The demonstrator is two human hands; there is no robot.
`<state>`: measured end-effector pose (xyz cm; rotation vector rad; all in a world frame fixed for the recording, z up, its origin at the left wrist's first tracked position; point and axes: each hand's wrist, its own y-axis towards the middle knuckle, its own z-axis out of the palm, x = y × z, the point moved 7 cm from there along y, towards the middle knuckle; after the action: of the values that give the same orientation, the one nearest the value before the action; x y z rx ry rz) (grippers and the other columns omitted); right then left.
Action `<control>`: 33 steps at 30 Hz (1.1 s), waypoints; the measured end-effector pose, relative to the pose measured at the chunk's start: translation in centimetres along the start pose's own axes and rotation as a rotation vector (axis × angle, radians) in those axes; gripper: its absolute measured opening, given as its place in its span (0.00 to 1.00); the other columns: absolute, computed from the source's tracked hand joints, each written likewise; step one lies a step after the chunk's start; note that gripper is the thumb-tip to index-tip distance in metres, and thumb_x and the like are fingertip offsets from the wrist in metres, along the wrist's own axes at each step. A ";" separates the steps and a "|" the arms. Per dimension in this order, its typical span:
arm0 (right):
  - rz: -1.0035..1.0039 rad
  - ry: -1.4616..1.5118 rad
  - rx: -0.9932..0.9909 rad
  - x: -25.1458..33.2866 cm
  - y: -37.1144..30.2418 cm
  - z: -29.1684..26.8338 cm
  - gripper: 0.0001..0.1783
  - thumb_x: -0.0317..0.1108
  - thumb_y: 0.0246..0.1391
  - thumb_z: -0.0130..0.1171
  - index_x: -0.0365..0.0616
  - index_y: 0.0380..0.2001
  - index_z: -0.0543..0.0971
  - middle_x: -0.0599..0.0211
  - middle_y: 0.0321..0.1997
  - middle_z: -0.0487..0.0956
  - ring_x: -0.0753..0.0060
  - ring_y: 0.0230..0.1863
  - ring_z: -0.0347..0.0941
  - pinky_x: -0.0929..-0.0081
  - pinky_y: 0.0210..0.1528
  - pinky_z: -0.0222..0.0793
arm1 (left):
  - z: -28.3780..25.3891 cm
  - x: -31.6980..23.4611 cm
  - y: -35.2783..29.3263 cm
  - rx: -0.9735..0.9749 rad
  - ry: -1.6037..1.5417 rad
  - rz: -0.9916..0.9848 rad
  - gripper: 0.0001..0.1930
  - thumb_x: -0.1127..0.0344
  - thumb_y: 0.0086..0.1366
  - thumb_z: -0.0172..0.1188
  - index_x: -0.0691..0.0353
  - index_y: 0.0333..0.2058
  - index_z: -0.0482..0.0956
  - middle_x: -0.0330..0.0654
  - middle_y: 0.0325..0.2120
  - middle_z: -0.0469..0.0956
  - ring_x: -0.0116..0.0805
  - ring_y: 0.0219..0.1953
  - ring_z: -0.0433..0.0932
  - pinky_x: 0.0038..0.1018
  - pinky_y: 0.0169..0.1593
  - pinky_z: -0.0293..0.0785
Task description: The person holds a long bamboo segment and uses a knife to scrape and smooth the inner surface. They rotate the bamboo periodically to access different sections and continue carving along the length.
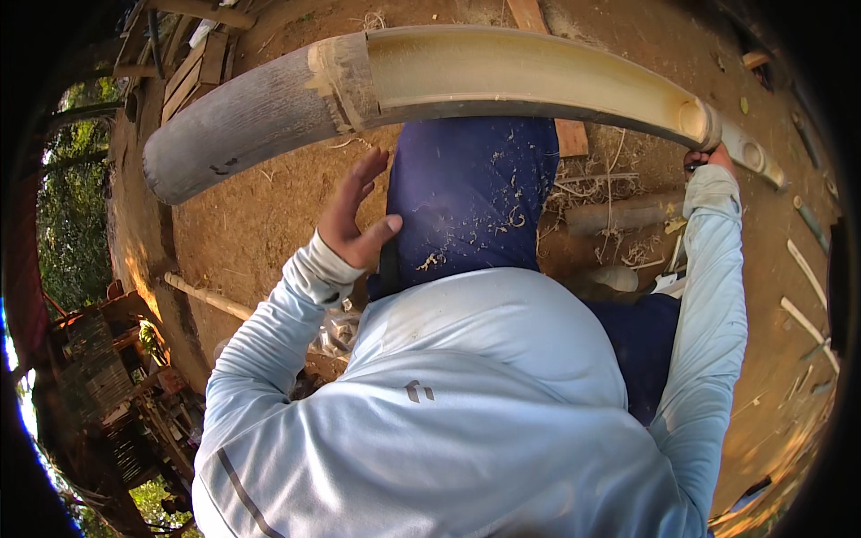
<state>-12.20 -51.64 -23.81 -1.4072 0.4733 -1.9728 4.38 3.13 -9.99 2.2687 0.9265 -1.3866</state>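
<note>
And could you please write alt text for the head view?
A thick bamboo pole, partly cut open, lies across a dark blue trouser leg; the right hand is near the pole's right end, the left hand open and empty.

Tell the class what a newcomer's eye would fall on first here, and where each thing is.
The thick bamboo pole stretches across the top, grey and whole at left, cut open to a pale hollow rightward. Next come the open left grip, just below the pole, and the right grip near its right end. Pale shavings dot the dark blue trouser leg below the pole.
</note>
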 end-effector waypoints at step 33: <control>-0.195 -0.480 -0.134 1.7 -2.0 0.2 0.19 0.40 0.61 0.52 0.40 0.20 0.75 0.68 0.11 0.66 0.72 0.11 0.63 0.71 0.14 0.64 | 14.1 -20.2 12.0 0.524 0.392 0.656 0.23 0.68 0.60 0.63 0.63 0.55 0.74 0.48 0.41 0.83 0.47 0.45 0.82 0.34 0.53 0.74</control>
<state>-12.98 -51.37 -21.27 -2.0039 0.2562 -1.6846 -3.33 -21.01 0.36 2.9071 -0.1635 -0.9677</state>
